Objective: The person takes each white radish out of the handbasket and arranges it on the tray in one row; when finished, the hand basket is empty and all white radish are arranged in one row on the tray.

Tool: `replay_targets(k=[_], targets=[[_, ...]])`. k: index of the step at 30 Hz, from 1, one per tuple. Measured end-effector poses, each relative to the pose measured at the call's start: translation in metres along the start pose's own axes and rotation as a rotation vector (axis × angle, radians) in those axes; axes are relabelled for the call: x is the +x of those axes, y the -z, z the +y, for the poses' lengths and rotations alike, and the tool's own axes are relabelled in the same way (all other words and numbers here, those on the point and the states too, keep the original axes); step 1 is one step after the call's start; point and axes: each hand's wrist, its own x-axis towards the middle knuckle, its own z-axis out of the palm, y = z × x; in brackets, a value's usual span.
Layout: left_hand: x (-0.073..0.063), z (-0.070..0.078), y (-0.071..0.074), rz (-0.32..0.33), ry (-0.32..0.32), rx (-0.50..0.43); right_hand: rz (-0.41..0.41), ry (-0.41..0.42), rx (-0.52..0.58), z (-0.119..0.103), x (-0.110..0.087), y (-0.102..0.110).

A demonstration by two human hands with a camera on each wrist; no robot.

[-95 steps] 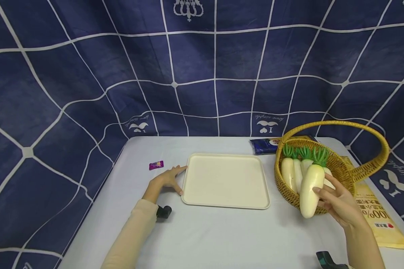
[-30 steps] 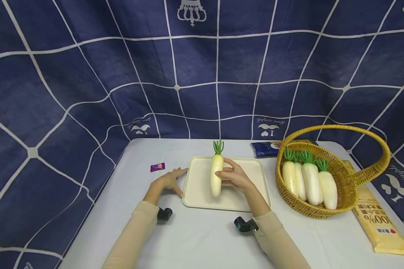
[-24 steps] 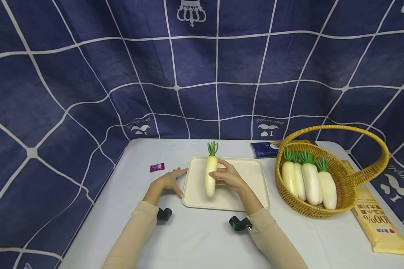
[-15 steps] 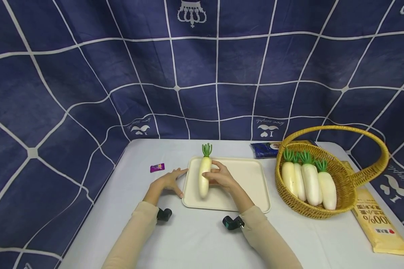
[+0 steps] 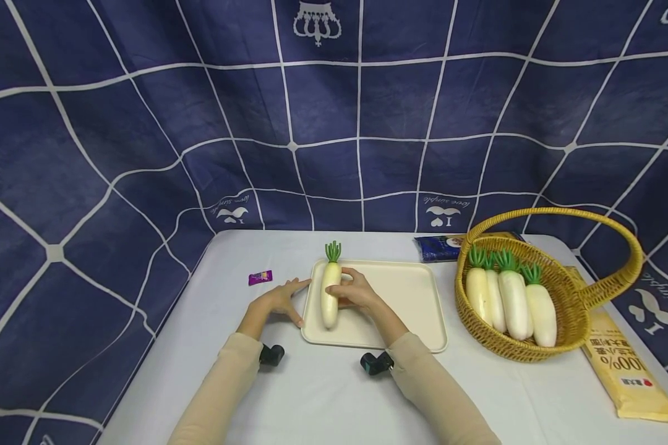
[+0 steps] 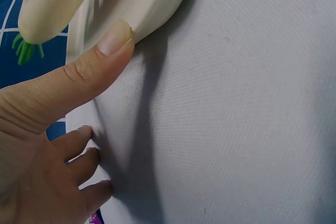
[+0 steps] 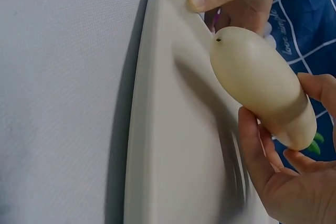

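My right hand grips a white radish with green leaf stubs, thumb on one side and fingers on the other. In the right wrist view the radish hangs over the cream tray, its shadow falling on the tray floor. At the left end of the tray, my left hand rests with thumb and fingers spread. Its thumb touches the tray's rim in the left wrist view, where the other fingers reach down to the white cloth.
A wicker basket with a tall handle holds several more radishes on the right. Behind it lies a blue packet; beside it, a yellow packet. A small purple wrapper is beyond my left hand.
My right hand has taken one radish from the basket and carried it left over the tray, lately toward the tray's left end. My left hand has stayed at the rim.
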Motion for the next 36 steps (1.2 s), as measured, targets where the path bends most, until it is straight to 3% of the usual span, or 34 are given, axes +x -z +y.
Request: replay_targets(k=[23,36], targets=[[-0.002,0.002,0.001,-0.003,0.026,-0.042,0.148,-0.021,-0.243,-0.001,0.004,-0.013],[-0.002,0.002,-0.001,-0.002,0.038,-0.038,0.125,-0.045,-0.344,-0.006,0.000,-0.013]])
